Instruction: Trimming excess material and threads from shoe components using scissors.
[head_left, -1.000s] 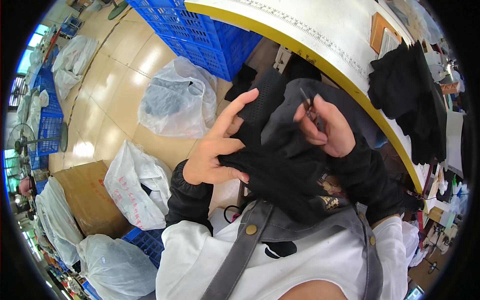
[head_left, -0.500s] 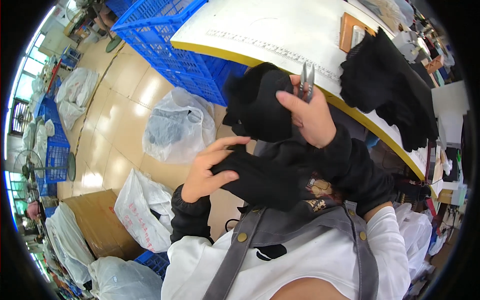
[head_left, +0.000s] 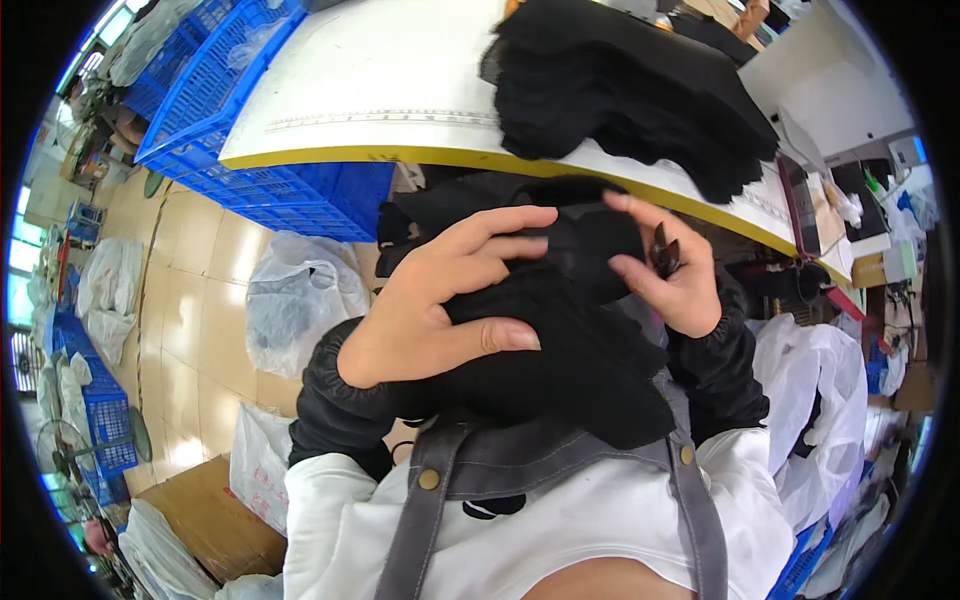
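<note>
Black fabric [head_left: 560, 345] lies bunched over my lap, below the table edge. My left hand [head_left: 425, 300] rests on top of it, fingers stretched and thumb spread apart. Opposite, my right hand [head_left: 680, 275] keeps a small pair of dark thread snips [head_left: 664, 252] in its curled fingers, the blades pointing up. The thumb and index fingertip of this hand are at a raised fold of the fabric. What lies under my left palm is hidden.
A white table [head_left: 390, 90] with a yellow edge and a printed ruler strip curves ahead. On its right lies a stack of black cut fabric [head_left: 630, 90]. Blue crates [head_left: 290, 190] stand at left, near a clear plastic bag [head_left: 300, 300] and a cardboard box [head_left: 215, 515].
My view has swung right. My left hand has moved onto the fabric and spread its fingers. The right hand has lowered with the snips, and the fabric lies more spread over my lap.
</note>
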